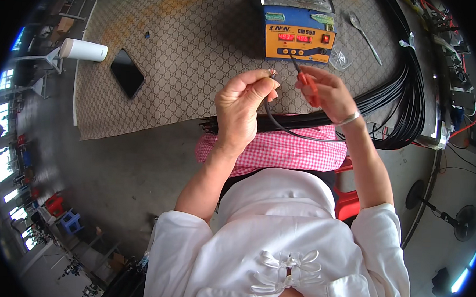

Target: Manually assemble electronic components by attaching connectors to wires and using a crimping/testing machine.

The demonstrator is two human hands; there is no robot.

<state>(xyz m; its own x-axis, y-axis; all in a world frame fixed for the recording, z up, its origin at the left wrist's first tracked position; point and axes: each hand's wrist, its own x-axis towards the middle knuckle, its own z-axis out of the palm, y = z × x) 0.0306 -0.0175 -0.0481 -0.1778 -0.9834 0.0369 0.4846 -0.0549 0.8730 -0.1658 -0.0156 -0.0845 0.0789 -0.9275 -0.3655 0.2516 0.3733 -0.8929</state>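
In my left hand the end of a black cable is pinched between thumb and fingers. Fine bare or coloured wires stick out above the fingertips. The rest of the cable curves down and off to the right across my lap. My right hand is closed round a red-handled tool, its slim dark tip pointing up and left. The handle is partly covered, so its exact kind cannot be told. Both hands are raised at the table's near edge, in front of a blue and yellow box with red digital readouts.
Black cables lie in a thick tied bundle along the right and near edge. A spoon rests right of the box. On the left are a phone and a white cup lying sideways. Pink checked cloth covers my lap.
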